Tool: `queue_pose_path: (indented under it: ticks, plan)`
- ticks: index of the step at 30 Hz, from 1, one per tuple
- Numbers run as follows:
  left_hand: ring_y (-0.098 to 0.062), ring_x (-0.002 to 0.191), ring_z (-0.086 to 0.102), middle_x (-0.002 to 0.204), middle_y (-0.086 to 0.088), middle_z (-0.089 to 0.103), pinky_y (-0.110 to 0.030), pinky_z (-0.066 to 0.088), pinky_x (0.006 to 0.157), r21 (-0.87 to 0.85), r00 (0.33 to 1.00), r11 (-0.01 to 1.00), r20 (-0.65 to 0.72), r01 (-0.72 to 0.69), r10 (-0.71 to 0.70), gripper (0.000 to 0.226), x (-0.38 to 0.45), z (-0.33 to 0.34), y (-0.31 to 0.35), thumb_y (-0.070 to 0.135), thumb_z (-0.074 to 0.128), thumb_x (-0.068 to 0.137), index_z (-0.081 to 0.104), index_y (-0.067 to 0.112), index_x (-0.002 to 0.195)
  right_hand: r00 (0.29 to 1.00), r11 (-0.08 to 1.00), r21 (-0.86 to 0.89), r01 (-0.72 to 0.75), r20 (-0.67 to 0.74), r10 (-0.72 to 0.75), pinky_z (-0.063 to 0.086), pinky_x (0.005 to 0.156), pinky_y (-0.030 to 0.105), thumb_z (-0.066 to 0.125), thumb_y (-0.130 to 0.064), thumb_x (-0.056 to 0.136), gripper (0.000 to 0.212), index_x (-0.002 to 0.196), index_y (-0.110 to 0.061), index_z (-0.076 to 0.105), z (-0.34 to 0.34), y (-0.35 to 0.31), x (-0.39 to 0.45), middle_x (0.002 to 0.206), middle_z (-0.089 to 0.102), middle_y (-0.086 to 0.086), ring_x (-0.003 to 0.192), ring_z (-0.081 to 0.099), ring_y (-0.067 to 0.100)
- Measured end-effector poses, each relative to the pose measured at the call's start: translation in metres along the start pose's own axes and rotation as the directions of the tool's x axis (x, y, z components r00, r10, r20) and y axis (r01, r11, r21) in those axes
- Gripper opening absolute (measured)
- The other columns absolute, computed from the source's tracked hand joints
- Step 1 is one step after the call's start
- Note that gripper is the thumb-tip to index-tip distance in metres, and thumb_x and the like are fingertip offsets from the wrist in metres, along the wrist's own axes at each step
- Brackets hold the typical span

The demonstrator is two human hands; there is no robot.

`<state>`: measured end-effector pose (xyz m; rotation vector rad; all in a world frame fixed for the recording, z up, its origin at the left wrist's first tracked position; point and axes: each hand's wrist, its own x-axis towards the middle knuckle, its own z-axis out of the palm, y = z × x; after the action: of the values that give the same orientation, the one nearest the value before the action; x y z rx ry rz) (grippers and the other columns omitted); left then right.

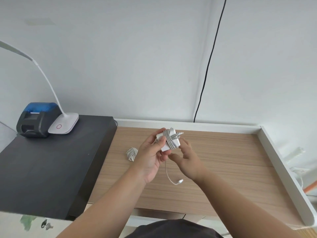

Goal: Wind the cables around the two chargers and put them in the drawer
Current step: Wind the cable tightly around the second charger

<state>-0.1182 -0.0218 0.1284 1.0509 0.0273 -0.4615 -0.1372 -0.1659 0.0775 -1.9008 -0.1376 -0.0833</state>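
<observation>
A pale wall rises behind a light wood-grain desk (223, 162). Above it, your left hand (151, 157) grips a square white charger (167, 140) wrapped in grey cable, its loose end (171, 176) dangling. Your right hand (190, 160) hovers beside it, fingers relaxed, holding nothing. A second wound charger (132, 153) lies on the desk, just left.

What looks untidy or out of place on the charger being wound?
The charger in the left hand is wound, but a loose cable tail hangs below, its plug end dangling. The other wound charger lies on the desk.
</observation>
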Motion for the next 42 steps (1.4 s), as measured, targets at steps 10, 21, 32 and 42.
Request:
queue_pose_path:
  ticks: [10,21,32,42]
  plan:
    - [-0.012,0.060,0.059,0.088,-0.003,0.069,-0.017,0.048,0.050,-0.021,0.997,0.999,-0.067,-0.028,0.027,0.030,-0.002,-0.015,0.005,0.015,0.062,0.087,0.063,0.018,0.117,0.955,0.810,0.515,-0.280,0.063,0.291,0.032,0.042,0.021,0.038,-0.019,0.103,0.025,0.087,-0.014,0.056,0.012,-0.015,0.001,0.056,0.034,-0.003,0.046,0.027,0.009]
    - [-0.016,0.070,0.069,0.099,-0.016,0.067,-0.021,0.055,0.060,0.035,0.985,0.997,-0.159,-0.062,0.067,0.033,-0.006,-0.031,-0.009,0.011,0.063,0.088,0.056,0.004,0.120,0.765,0.634,0.443,-0.634,0.239,0.598,0.019,0.034,0.014,0.044,-0.022,0.102,0.025,0.088,-0.013,0.062,0.022,-0.027,-0.002,0.051,0.029,-0.003,0.037,0.023,0.006]
    - [-0.017,0.071,0.067,0.090,-0.003,0.067,-0.030,0.058,0.066,0.342,0.943,0.923,-0.209,-0.177,0.258,0.024,0.005,-0.030,-0.025,0.009,0.066,0.088,0.062,0.020,0.109,0.822,0.814,0.118,-0.569,0.051,0.567,0.021,0.039,0.019,0.047,-0.026,0.098,0.030,0.088,-0.008,0.069,0.033,-0.035,-0.004,0.042,0.031,-0.009,0.033,0.023,0.007]
    - [-0.003,0.075,0.061,0.103,0.010,0.064,-0.007,0.043,0.069,0.805,0.920,0.563,-0.058,-0.187,0.388,0.042,0.009,-0.051,-0.014,0.036,0.080,0.074,0.063,0.044,0.111,0.892,0.882,-0.274,-0.384,0.139,0.431,0.026,0.040,0.018,0.047,-0.026,0.098,0.029,0.086,-0.016,0.071,0.005,-0.056,-0.007,0.036,0.039,-0.011,0.031,0.034,0.003]
